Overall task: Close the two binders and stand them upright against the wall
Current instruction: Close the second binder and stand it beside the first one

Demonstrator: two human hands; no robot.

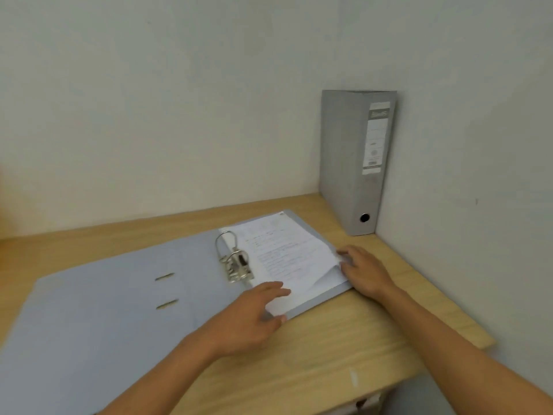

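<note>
At centre frame an open binder lies flat on the desk. The left hand rests spread on its papers; the right hand seems to pinch their right edge — blurred. At upper right, a closed binder stands upright in the wall corner.

No text is legible. The spine label on the upright grey binder carries print too blurred to read, and the lines on the papers in the open binder are equally unreadable.
</note>
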